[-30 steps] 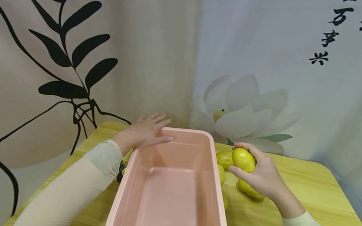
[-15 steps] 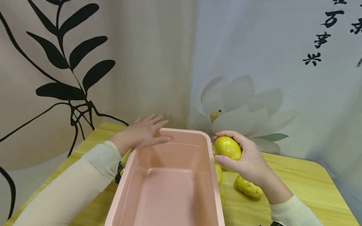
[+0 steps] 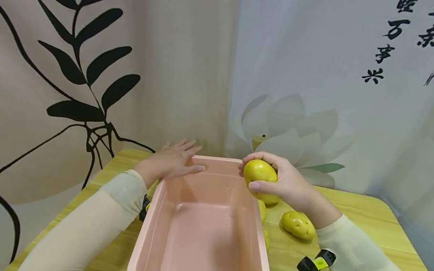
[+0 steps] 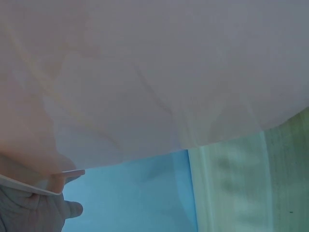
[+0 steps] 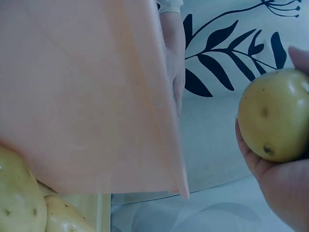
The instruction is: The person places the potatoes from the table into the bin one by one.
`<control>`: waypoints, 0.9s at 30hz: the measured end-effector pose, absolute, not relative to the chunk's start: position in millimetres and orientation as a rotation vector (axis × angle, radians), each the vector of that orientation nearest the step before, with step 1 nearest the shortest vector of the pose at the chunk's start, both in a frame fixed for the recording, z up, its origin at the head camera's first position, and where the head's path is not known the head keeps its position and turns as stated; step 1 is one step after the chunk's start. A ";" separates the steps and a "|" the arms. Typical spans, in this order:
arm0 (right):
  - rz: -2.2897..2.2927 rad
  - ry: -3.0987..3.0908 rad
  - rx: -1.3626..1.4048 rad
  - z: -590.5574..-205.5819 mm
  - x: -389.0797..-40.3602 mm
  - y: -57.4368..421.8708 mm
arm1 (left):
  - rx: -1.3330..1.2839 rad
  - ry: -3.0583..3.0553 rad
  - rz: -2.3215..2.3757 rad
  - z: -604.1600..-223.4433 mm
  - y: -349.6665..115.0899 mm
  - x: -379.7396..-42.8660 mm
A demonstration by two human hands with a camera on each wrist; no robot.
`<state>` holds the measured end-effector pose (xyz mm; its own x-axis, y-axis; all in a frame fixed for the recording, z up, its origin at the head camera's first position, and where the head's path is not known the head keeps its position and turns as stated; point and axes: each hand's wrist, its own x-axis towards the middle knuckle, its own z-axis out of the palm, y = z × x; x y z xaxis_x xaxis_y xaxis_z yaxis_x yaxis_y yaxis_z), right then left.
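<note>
A pink plastic basin [image 3: 198, 243] stands on the wooden table, and its visible inside holds nothing. My left hand [image 3: 173, 161] rests on the basin's far left corner with fingers straight; the left wrist view shows part of that hand [image 4: 36, 210] at the rim. In my right hand [image 3: 291, 182] I grip a yellow potato [image 3: 259, 174] beside the basin's far right corner, level with the rim. The right wrist view shows the same potato [image 5: 275, 116] between thumb and fingers. Another potato [image 3: 298, 225] lies on the table below my right wrist.
More potatoes [image 5: 17, 193] lie along the basin's right side, mostly hidden by its wall in the head view. The wooden table [image 3: 352, 256] ends at a printed curtain [image 3: 188, 53] behind it. Black wrist cameras hang at both sleeves.
My right hand has carried the potato leftward from over the table to the basin's far right rim. The left hand and basin have stayed in place.
</note>
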<state>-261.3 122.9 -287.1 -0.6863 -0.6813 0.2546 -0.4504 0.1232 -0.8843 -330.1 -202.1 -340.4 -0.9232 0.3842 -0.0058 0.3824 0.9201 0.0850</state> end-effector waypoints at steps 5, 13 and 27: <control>-1.522 2.070 -1.188 -282.1 -268.0 106.9 | 0.584 3.053 0.140 -342.0 -203.9 -329.1; -1.415 1.901 -1.136 -282.4 -276.5 80.3 | 0.571 3.063 0.153 -341.6 -202.7 -328.2; -1.011 1.946 -1.102 -293.7 -270.3 49.4 | 0.584 3.071 0.152 -342.5 -203.6 -326.9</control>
